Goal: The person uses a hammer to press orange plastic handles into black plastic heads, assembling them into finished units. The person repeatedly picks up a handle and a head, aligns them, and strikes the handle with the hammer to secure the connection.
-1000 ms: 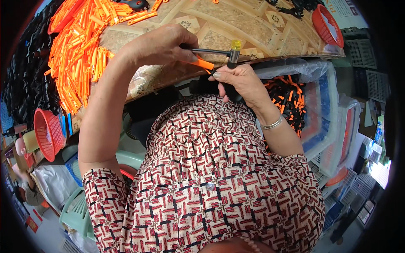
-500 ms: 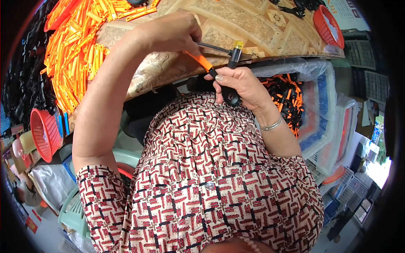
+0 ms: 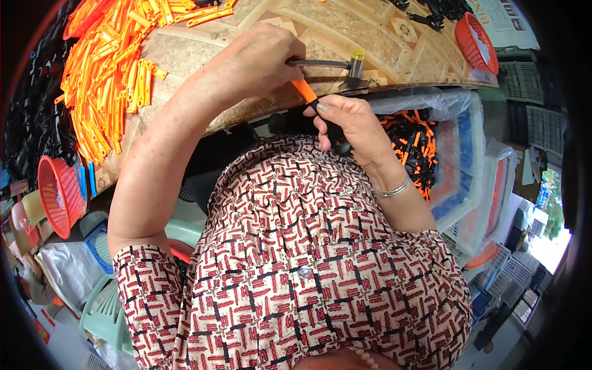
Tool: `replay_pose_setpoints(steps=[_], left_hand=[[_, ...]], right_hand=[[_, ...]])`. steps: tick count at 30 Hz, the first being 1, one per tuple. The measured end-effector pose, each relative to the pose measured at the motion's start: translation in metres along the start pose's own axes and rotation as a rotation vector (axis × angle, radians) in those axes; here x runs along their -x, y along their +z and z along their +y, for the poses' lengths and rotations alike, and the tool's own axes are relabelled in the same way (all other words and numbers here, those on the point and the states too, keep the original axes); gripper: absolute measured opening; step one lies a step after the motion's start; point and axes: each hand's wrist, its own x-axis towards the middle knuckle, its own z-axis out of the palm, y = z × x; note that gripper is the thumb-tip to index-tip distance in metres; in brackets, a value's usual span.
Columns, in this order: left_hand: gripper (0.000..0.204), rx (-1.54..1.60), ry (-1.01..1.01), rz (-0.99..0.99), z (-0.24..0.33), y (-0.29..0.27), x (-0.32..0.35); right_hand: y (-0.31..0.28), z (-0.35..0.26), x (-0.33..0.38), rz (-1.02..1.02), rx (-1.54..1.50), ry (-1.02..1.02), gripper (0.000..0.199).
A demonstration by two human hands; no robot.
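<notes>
The right hand pinches a black piece meeting an orange strip, the left hand at ten o'clock curls round strip and mallet, whose head has shifted toward one o'clock, apparently clear of both parts.

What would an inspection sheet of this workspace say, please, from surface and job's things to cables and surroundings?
Surface: patterned tan tabletop, partly covered.
Job's things: hammer, orange piece, black part.
Clutter: orange heap at left; black pieces at upper right.
Hands: left hand grips hammer, orange piece at its fingers; right hand pinches black part.
Cables: nothing seen.
Surroundings: red baskets either side; plastic-lined container holding orange and black bits; green chair.
</notes>
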Motion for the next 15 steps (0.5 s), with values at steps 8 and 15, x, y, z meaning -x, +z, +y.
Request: replay_pose_setpoints(steps=[8,15], left_hand=[[0.022,0.004,-0.044,0.014,0.017,0.006,-0.002],[0.027,0.854,-0.422,0.279,0.023,-0.02,0.03]], right_hand=[[-0.003,-0.009,-0.006,0.033,0.187,0.071,0.032],[-0.01,-0.004,-0.011,0.015,0.156,0.057,0.033]])
